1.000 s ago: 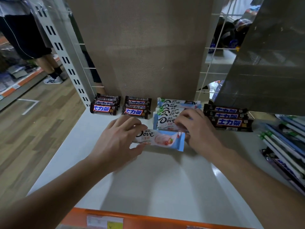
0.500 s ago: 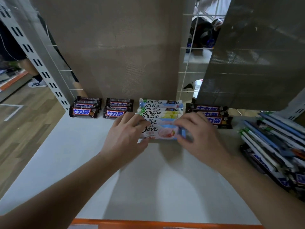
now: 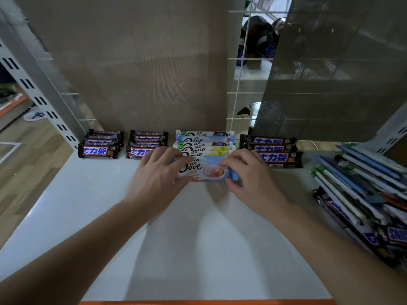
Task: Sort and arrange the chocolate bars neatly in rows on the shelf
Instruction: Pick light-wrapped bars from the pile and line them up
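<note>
Slid back, the Dove bar [image 3: 204,170] now meets the Dove row [image 3: 204,143], left hand [image 3: 157,177] and right hand [image 3: 253,179] pinching its ends; the pile [image 3: 363,194] right of that row waits unsorted.

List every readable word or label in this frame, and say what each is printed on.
"Dove": front pale bar.
"士力架": brown bars, left stack and right stack.
"SNI", cut off at the frame edge: dark bar at far right.
Small print on the pale bars behind: too blurred to read.
</note>
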A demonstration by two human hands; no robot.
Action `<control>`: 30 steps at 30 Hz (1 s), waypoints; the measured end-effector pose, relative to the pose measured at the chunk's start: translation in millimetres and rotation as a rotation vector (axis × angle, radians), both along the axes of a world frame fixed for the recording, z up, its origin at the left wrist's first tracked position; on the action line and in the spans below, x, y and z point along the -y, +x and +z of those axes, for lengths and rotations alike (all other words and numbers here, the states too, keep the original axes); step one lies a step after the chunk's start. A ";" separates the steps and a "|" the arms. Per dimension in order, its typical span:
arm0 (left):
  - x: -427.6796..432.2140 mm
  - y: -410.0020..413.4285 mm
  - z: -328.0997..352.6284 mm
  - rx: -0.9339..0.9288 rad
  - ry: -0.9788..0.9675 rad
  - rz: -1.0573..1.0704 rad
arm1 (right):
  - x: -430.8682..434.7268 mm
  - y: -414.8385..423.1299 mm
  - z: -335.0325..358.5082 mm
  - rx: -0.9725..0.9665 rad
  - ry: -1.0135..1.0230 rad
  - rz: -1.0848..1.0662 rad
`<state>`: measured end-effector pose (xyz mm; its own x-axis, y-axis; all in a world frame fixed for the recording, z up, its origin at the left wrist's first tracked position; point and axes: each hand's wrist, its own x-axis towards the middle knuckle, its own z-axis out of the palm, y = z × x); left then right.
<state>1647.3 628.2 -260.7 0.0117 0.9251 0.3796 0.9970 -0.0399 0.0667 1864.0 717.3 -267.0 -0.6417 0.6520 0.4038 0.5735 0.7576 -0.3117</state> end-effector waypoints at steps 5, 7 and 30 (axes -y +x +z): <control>1.4 3.7 -1.5 0.030 0.022 -0.007 | -0.9 1.2 1.1 0.029 0.011 -0.003; 1.7 6.7 -0.1 0.029 0.023 0.006 | 1.0 3.9 2.3 0.012 0.007 -0.005; -11.8 174.0 27.0 0.171 -0.048 -0.349 | 34.0 166.6 35.4 0.003 -0.128 -0.281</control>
<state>1821.2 640.0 -233.7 0.2696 0.8934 0.3593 0.8982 -0.3679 0.2407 2030.6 683.3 -231.5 -0.4304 0.8492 0.3059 0.7557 0.5244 -0.3924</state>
